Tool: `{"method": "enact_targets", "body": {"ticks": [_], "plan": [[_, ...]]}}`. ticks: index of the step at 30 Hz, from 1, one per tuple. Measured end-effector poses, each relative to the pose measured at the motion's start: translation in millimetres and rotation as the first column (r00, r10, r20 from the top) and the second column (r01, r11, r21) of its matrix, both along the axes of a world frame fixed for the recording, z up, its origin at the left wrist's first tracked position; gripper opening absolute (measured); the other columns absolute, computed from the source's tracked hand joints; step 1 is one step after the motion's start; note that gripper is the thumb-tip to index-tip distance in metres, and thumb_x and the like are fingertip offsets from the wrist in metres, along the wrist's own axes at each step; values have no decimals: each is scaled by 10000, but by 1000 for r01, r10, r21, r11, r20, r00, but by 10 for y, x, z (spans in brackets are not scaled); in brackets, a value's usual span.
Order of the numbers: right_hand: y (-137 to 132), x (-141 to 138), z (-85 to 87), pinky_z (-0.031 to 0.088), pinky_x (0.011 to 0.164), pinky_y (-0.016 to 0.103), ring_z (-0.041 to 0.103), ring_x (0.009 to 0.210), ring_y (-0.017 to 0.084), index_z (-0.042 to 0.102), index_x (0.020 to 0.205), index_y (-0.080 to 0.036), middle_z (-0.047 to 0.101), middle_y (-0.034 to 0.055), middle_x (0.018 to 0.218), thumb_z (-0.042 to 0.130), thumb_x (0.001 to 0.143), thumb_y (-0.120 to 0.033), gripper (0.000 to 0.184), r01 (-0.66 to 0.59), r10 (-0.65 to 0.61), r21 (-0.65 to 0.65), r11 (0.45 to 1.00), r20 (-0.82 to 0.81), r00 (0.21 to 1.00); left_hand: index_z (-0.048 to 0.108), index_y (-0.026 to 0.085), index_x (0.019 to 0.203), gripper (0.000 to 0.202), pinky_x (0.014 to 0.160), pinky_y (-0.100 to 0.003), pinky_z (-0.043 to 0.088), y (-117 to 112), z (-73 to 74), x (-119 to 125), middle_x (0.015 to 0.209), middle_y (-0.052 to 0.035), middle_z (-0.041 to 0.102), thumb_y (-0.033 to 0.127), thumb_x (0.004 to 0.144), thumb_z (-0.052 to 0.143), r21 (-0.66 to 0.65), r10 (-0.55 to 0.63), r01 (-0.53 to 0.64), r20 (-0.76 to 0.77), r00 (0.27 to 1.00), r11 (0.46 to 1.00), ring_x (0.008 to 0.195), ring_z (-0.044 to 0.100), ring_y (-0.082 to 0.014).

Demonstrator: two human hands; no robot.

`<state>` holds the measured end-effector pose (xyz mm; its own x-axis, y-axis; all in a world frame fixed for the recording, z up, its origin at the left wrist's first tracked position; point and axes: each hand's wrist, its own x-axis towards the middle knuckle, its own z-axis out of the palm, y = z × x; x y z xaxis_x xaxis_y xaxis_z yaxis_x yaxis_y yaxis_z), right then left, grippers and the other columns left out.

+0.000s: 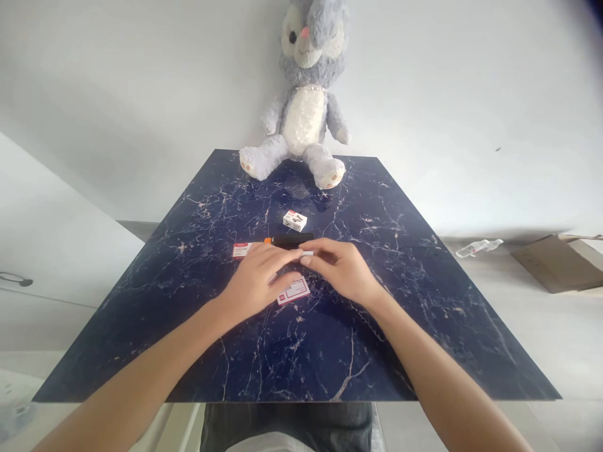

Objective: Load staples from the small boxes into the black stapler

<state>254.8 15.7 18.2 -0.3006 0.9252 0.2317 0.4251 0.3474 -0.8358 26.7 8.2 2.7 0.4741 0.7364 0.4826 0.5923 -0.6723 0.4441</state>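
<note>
Both my hands meet over the middle of the dark blue marbled table (330, 351). My left hand (257, 279) and my right hand (342, 267) pinch a thin white strip (307, 253) between their fingertips. Just below the fingers lies a small red and white label card (293, 291). Behind the hands lies a black stapler-like tool with an orange end (288, 240). A red and white small box (241, 250) sits left of it, partly hidden by my left hand. A small white box (294, 220) rests farther back.
A grey and white plush rabbit (304, 107) sits against the wall at the table's far edge. On the floor to the right lie a flat cardboard piece (556, 260) and a clear plastic bottle (475, 248).
</note>
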Motion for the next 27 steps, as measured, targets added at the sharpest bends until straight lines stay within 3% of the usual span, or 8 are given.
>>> {"method": "enact_targets", "body": {"ticks": [6,9,12,15,20,27], "plan": [[-21,-18,-48,533,927,333,696,982,212,728,1142,-275,752,31,1093,567,987,-386,249,-203,167,164,965,211,963,708,274,1130,207,851,-349,557,-89,-36,97,1058,-35,754,341,958,613,-195,26,1,136,990,981,947,698,-201],[60,116,-70,527,954,371,688,1027,232,709,1197,-281,742,44,1130,490,1023,-412,309,-206,135,202,957,317,939,673,275,1208,266,844,-330,562,-84,-13,76,1053,-20,761,345,967,588,-273,76,-38,131,989,961,948,706,-195],[170,274,-96,525,964,396,680,1049,251,708,1207,-274,729,54,1166,462,1031,-428,339,-65,-34,249,966,373,927,651,257,1244,306,877,-339,559,-71,18,25,1041,-21,766,367,975,558,-222,160,-128,136,978,967,969,705,-201],[278,384,-167,520,964,398,666,1056,257,732,1151,-253,723,66,1160,469,1028,-392,322,1,-124,284,959,416,901,690,242,1155,268,912,-355,548,-39,38,-40,1040,-32,763,373,973,543,-128,242,-226,132,961,966,997,693,-211],[353,404,-288,509,955,380,654,1040,245,746,1102,-247,717,72,1132,461,1031,-366,317,-33,-92,251,967,469,878,700,239,1106,240,919,-360,534,38,48,-107,1066,-27,756,332,978,520,-75,305,-298,132,943,952,1011,683,-206],[347,411,-290,499,950,379,656,1026,247,732,1144,-254,724,69,1097,458,1035,-358,313,-69,-50,227,971,482,875,692,227,1098,223,908,-365,523,113,30,-143,1095,-32,745,295,974,520,-58,307,-303,87,948,951,1027,660,-213]]}}
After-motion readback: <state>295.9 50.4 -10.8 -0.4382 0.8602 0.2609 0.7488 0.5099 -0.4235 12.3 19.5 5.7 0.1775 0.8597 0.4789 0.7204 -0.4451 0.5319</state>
